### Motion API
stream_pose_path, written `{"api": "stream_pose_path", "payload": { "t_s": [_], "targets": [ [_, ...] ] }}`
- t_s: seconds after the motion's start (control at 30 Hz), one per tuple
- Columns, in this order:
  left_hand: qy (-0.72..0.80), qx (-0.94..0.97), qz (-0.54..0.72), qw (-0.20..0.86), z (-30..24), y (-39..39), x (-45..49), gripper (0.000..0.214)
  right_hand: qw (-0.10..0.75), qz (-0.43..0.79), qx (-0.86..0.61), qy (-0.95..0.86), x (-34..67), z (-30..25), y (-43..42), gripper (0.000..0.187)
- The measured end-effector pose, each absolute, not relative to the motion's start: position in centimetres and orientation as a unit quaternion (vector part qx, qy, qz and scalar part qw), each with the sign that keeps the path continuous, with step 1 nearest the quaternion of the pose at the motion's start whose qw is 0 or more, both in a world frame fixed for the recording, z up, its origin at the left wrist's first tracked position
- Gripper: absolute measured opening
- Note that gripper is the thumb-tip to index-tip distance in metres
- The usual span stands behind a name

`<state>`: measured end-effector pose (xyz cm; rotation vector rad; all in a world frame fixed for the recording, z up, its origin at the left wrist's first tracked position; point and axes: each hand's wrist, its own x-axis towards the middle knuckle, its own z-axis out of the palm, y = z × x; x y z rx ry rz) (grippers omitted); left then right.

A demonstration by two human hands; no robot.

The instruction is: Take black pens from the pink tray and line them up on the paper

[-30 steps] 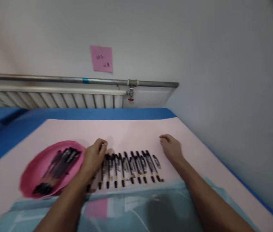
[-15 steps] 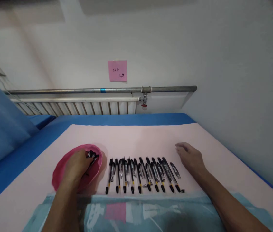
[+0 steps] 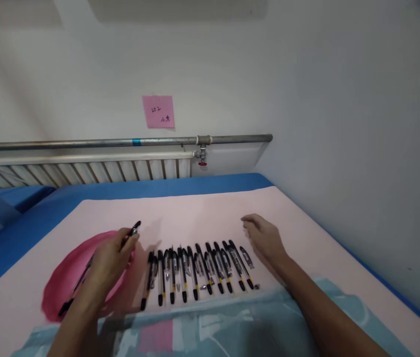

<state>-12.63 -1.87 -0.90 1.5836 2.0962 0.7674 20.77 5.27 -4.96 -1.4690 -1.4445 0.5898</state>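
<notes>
My left hand (image 3: 108,260) is closed on a black pen (image 3: 132,230), lifted just above the right edge of a pink dish (image 3: 61,277). More black pens lie in that dish under my hand. A row of several black pens with yellow bands (image 3: 195,267) lies side by side on the pink sheet (image 3: 202,213), right of my left hand. My right hand (image 3: 264,238) rests on the sheet at the right end of the row, fingers loosely curled and holding nothing, close to a lone pen cap (image 3: 247,258).
A blue surface (image 3: 158,184) borders the pink sheet at the back and left. Behind it are a radiator (image 3: 83,170), a metal pipe (image 3: 121,143) with a red valve (image 3: 202,162), and a pink note (image 3: 158,111) on the white wall. Patterned light-blue cloth (image 3: 210,327) lies nearest me.
My left hand reached into the pink dish, closed on a pen and lifted it out toward the row. My right hand stayed at the row's right end. The view shifted.
</notes>
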Motion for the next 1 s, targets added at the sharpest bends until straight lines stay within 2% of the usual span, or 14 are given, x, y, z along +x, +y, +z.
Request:
{"api": "stream_pose_path", "payload": {
  "t_s": [0.1, 0.2, 0.33, 0.43, 0.53, 0.63, 0.83, 0.9, 1.0],
  "targets": [
    [0.627, 0.539, 0.387, 0.407, -0.7, -2.3, -8.5, 0.032, 0.478, 0.275, -0.522, -0.651, 19.0, -3.4, 3.2, 0.015],
    [0.572, 0.51, 0.39, 0.511, -0.9, -2.6, -4.7, 0.033, 0.451, 0.346, -0.445, -0.692, 17.1, -1.5, 0.4, 0.016],
    [0.524, 0.547, 0.367, 0.54, -0.8, -2.7, -0.8, 0.03, 0.448, 0.481, -0.408, -0.633, 15.9, -0.3, -2.1, 0.023],
    [0.511, 0.565, 0.363, 0.536, -0.4, -2.6, 1.5, 0.031, 0.488, 0.535, -0.417, -0.55, 16.2, -0.5, -2.3, 0.019],
    [0.508, 0.569, 0.358, 0.539, -0.5, -2.5, 3.1, 0.034, 0.511, 0.558, -0.434, -0.488, 16.8, -1.3, -1.7, 0.014],
    [0.509, 0.52, 0.346, 0.593, -1.5, -2.6, 3.8, 0.038, 0.529, 0.568, -0.446, -0.446, 17.6, -2.2, -0.6, 0.018],
    [0.51, 0.381, 0.361, 0.681, -3.5, -2.6, 2.8, 0.036, 0.649, 0.589, -0.391, -0.281, 19.5, -2.7, 1.6, 0.016],
    [0.528, 0.345, 0.366, 0.684, -3.6, -2.5, 2.3, 0.04, 0.628, 0.642, -0.361, -0.249, 19.4, -2.7, 1.6, 0.016],
    [0.547, 0.31, 0.385, 0.676, -3.6, -2.3, 2.0, 0.041, 0.551, 0.695, -0.377, -0.268, 18.1, -3.1, 1.0, 0.021]
  ]
}}
